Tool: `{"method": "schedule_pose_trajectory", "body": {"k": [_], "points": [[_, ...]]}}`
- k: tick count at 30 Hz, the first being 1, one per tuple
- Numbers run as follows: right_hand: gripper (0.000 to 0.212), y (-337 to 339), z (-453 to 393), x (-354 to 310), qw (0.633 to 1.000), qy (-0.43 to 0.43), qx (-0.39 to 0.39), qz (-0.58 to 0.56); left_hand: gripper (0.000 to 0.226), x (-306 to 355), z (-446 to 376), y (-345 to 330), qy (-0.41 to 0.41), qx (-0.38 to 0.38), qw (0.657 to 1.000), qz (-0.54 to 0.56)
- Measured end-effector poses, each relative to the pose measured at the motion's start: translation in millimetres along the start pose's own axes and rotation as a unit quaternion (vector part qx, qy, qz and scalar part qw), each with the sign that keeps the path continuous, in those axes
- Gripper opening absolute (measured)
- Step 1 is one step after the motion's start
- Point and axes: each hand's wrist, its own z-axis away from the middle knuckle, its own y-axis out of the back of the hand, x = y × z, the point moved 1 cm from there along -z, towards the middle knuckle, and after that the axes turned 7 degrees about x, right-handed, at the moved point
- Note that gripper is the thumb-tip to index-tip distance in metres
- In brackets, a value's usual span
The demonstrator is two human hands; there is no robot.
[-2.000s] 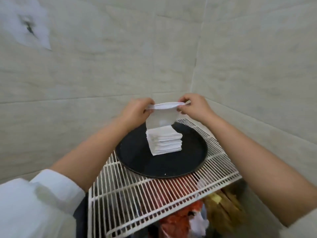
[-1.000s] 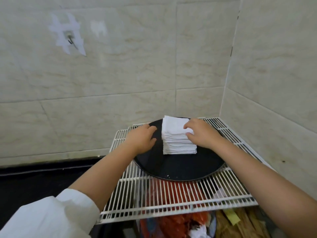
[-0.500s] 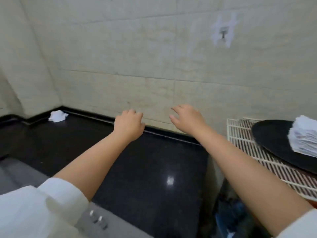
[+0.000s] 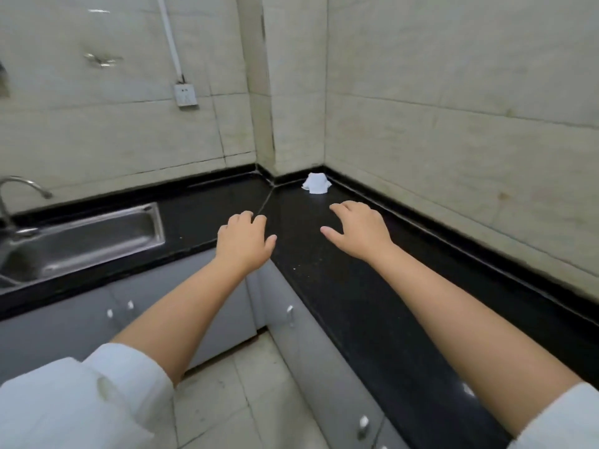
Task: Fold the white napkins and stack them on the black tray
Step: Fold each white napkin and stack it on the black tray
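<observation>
A small pile of white napkins [image 4: 316, 183] lies in the far corner of the black countertop [image 4: 340, 286], against the tiled wall. My left hand [image 4: 244, 243] hovers over the counter's inner corner, fingers loosely bent and holding nothing. My right hand [image 4: 358, 233] is stretched forward above the counter, fingers relaxed and empty, a short way in front of the napkins. The black tray and its stack of folded napkins are out of view.
A steel sink [image 4: 81, 241] with a tap [image 4: 19, 189] is set into the counter at the left. A wall socket [image 4: 185, 95] hangs above it. Grey cabinet doors [image 4: 311, 351] run below the counter, with tiled floor [image 4: 233, 400] between them.
My view has swung left from the wire rack and tray to the counter corner. The folded napkin was laid on the stack and both hands, now empty, reach toward the loose napkins.
</observation>
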Motion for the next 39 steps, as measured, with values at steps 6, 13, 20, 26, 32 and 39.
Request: {"method": "schedule_pose_trajectory", "body": {"k": [6,13,20,26,32,39], "points": [[0.048,-74,-151,-22,0.999,-0.006,-0.030,-0.030,0.046,-68,-134,-32,0.034,-0.024,0.999,-0.015],[0.047,-159,-277,-25,0.994,-0.048,-0.087,-0.036,0.045,-135,-259,-88,0.029,-0.045,0.998,-0.024],[0.043,-251,-375,-2,0.978,-0.169,-0.122,-0.021,0.045,-171,-402,-164,-0.062,-0.078,0.995,0.006],[0.032,-318,-439,26,0.936,-0.321,-0.139,-0.047,0.044,-167,-517,-236,-0.169,-0.138,0.974,0.058],[0.028,-374,-477,58,0.905,-0.391,-0.158,-0.050,0.044,-144,-581,-302,-0.217,-0.189,0.953,0.091],[0.033,-454,-545,106,0.892,-0.427,-0.146,-0.037,0.044,-124,-641,-368,-0.237,-0.228,0.941,0.082]]}}
